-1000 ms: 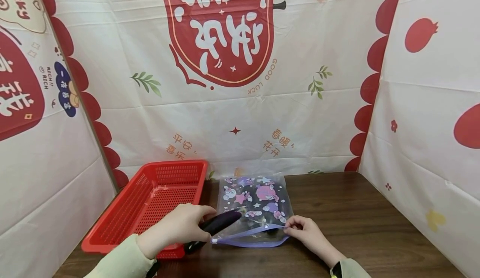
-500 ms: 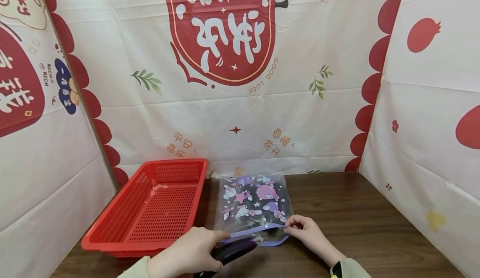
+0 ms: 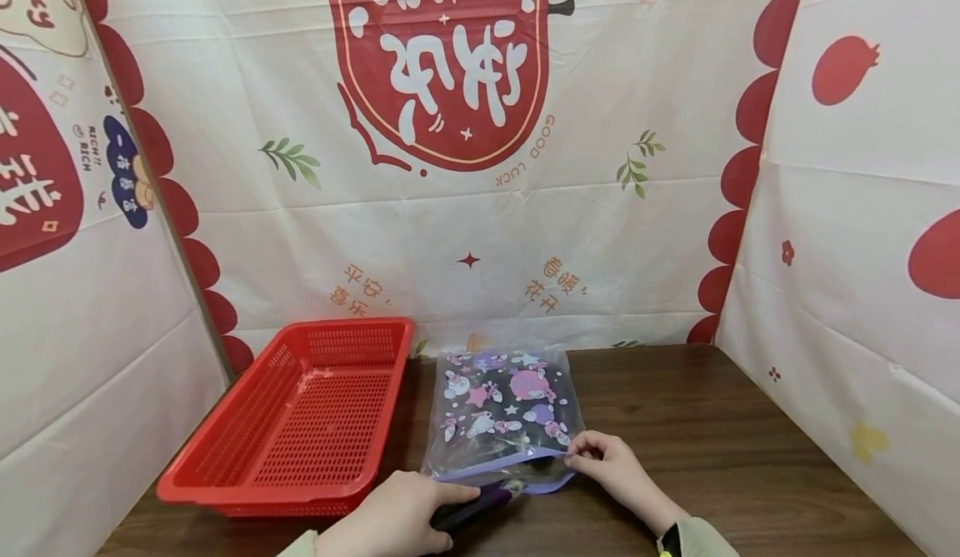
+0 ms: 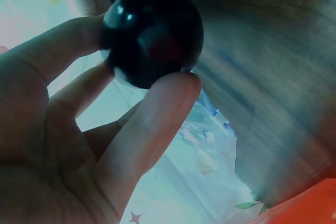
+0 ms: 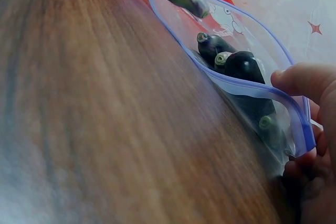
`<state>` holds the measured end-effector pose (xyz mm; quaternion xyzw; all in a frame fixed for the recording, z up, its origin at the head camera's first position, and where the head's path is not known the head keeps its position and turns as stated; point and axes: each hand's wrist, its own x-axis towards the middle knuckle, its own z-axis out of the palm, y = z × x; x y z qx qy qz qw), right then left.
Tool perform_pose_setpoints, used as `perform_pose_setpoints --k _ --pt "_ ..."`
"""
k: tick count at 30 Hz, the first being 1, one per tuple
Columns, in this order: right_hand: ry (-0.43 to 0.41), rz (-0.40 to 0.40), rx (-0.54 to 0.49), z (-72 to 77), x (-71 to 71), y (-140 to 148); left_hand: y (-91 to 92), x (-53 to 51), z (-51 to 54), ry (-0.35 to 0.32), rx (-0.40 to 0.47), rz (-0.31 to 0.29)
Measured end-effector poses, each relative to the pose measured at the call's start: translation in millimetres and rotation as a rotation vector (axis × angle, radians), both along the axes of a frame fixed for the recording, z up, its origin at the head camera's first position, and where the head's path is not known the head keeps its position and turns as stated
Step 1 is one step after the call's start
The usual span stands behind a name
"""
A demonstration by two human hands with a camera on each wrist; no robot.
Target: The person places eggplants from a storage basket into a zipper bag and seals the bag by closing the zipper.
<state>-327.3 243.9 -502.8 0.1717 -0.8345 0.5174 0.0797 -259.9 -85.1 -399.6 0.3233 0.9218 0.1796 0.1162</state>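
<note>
Now brings the eggplant (image 3: pixel 486 503), gripped in the left hand (image 3: pixel 397 517), seemingly into line with the bag's (image 3: pixel 478 396) open rim (image 3: pixel 510 461), lower centre, pinched by the right hand (image 3: pixel 617 472).

Site: a cloth-walled tabletop booth; the kind of room around it could not be told. Evidence: a dark wood-grain tabletop (image 3: pixel 712 424) was screened by a back cloth (image 3: pixel 480 223), a left cloth (image 3: pixel 97 315) and a right cloth (image 3: pixel 847 182), all pale and creased. Prints were festive: a large red emblem (image 3: pixel 446 48) with white characters, leaf sprigs (image 3: pixel 291 161), "RICH" lettering (image 3: pixel 86 148). Red scalloped borders (image 3: pixel 750 136) marked both rear corners.
</note>
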Motion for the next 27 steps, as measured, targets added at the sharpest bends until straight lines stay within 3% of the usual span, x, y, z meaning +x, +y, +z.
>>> perform_pose_setpoints --k 6,12,15,19,27 --pt "-0.014 0.011 -0.012 4.8 1.5 -4 -2.4 -1.8 -8.2 0.113 -0.038 -0.015" --pt "-0.020 0.051 -0.053 21.7 16.3 -11 -5.0 -2.5 -15.8 0.105 -0.031 0.019" --pt "-0.017 0.047 -0.039 15.1 12.9 -10 -4.8 -3.4 -18.3 0.082 -0.032 0.056" --pt "-0.005 0.042 -0.021 1.2 2.6 -6 -2.7 -4.6 -20.8 0.099 -0.034 0.087" --pt "-0.032 0.011 -0.042 3.7 2.9 1 5.1 -4.9 -22.5 0.233 -0.049 0.110"
